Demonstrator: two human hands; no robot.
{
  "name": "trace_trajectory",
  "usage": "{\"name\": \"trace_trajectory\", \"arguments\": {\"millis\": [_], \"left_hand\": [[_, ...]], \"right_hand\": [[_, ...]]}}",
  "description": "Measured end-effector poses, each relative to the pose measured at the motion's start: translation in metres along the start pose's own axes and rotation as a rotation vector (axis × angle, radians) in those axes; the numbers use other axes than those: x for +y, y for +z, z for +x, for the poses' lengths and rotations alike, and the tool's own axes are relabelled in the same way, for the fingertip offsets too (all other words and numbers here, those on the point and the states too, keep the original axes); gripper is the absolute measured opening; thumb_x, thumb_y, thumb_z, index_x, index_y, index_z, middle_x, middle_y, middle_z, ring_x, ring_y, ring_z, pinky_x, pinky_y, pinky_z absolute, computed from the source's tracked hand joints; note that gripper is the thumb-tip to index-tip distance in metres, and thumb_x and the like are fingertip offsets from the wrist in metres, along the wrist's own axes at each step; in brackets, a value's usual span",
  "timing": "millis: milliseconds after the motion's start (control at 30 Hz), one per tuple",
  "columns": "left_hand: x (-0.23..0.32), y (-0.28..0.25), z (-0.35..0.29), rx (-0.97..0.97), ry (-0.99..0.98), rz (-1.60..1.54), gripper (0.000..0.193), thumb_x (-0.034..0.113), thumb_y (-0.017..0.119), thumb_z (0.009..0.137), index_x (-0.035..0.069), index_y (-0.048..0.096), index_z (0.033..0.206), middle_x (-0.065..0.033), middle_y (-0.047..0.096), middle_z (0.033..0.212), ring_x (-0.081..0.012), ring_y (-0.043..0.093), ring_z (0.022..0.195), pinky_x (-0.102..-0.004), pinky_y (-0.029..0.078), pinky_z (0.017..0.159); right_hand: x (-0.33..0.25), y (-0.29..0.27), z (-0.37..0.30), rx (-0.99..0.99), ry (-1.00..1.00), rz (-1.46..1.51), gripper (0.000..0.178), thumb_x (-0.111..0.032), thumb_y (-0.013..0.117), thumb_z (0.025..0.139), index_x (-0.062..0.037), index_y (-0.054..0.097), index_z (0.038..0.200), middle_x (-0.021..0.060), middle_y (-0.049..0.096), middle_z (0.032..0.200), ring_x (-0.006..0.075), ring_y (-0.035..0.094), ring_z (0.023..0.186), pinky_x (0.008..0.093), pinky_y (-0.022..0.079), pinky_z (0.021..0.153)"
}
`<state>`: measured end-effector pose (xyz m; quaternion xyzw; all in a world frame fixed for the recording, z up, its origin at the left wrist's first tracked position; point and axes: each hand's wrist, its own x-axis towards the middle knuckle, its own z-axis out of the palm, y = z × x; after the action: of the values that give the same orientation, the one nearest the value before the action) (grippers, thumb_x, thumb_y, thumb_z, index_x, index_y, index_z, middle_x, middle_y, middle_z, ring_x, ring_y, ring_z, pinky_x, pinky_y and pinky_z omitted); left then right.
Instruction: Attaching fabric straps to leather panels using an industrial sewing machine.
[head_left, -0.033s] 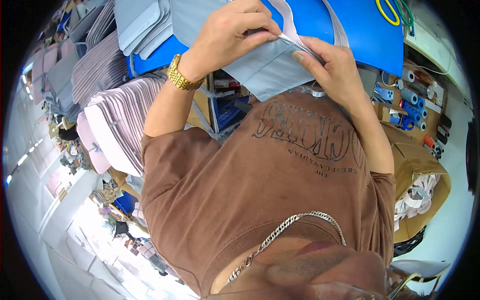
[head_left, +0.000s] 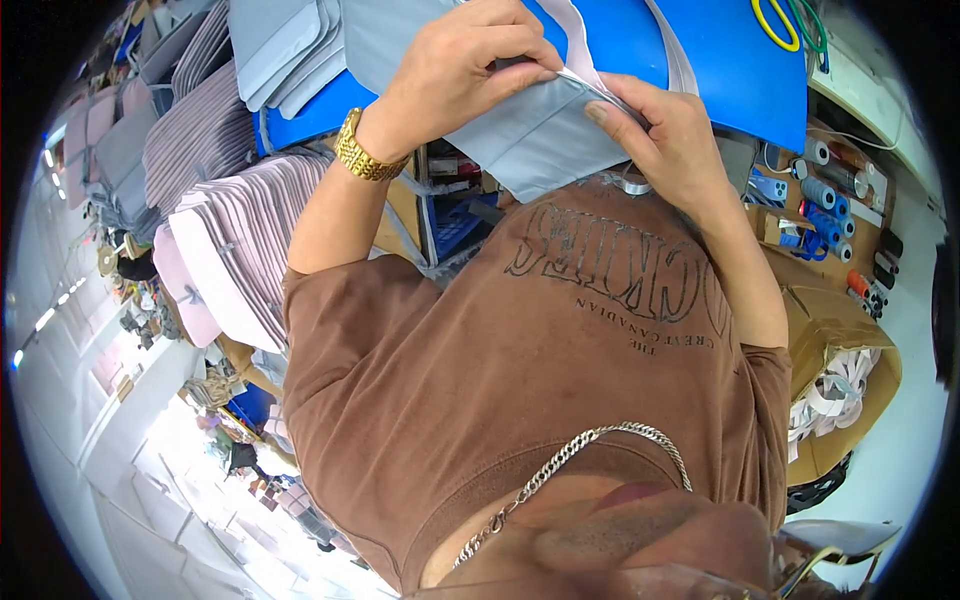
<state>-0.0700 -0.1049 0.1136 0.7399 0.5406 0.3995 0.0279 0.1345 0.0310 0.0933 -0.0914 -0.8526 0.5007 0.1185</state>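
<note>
1. Grey cloth panel [head_left: 535, 140], head view: sits between the hands, hanging from the grip toward the shirt [head_left: 520, 330]; gripped edge slants down-right from left fingertips to right thumb.
2. Left hand [head_left: 475, 55]: thumb and fingers pinched at the edge, beside pale strap [head_left: 572, 35]; exact layers, can't tell.
3. Right hand [head_left: 672, 135]: thumb pressed over same edge, gripping it; both hands touching, neither nearer.
4. Versus earlier frame: no visible change; hands, panel, strap same.
</note>
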Motion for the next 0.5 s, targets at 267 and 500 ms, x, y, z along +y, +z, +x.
{"name": "trace_trajectory", "arguments": {"millis": [267,500], "left_hand": [[0.020,-0.026,0.046,-0.355,-0.216,-0.051,0.019,0.020,0.065,0.089,0.002,0.065,0.096,-0.0154,0.063,0.097,-0.0361,0.060,0.091,-0.0411,0.047,0.078],[-0.007,-0.026,0.063,-0.660,-0.277,-0.247,0.024,0.023,0.064,0.092,-0.001,0.068,0.088,-0.0182,0.065,0.078,-0.0337,0.063,0.071,-0.0391,0.049,0.066]], "right_hand": [[-0.003,0.006,0.001,-0.011,-0.038,-0.015,0.021,-0.021,0.064,0.094,-0.0077,0.070,0.108,0.0125,0.064,0.071,0.0245,0.060,0.058,0.0340,0.046,0.055],[-0.008,-0.002,0.008,-0.028,0.019,0.017,0.021,-0.023,0.060,0.096,-0.0047,0.070,0.100,0.0134,0.061,0.070,0.0273,0.057,0.059,0.0349,0.044,0.055]]}}
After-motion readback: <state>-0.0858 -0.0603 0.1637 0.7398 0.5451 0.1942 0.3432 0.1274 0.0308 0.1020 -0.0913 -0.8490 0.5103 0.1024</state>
